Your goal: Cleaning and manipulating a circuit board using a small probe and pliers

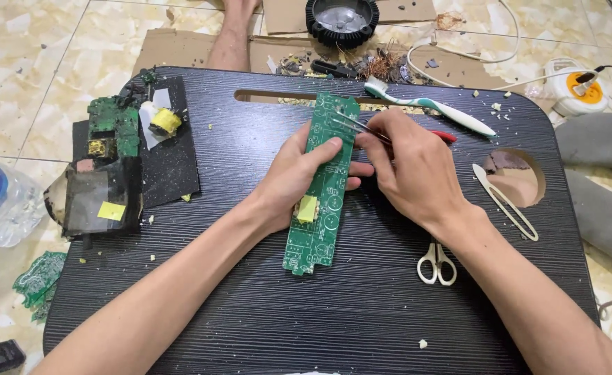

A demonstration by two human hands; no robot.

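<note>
Left hand (293, 173) is gripping the long green circuit board (322, 187) flat on the table (361, 305) (best kept steady) while the right hand (410, 163), pinched shut on tweezers (351, 123), is probing its top end.

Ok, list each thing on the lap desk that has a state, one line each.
Left hand: grips the long green circuit board, tilted on the desk.
Right hand: pinches metal tweezers, tips on the board's upper end.
Toothbrush: lying flat, untouched.
Scissors: lying shut, blades under the right wrist.
White plastic tweezers: lying loose.
Second green board: lying on the black sheet.
</note>
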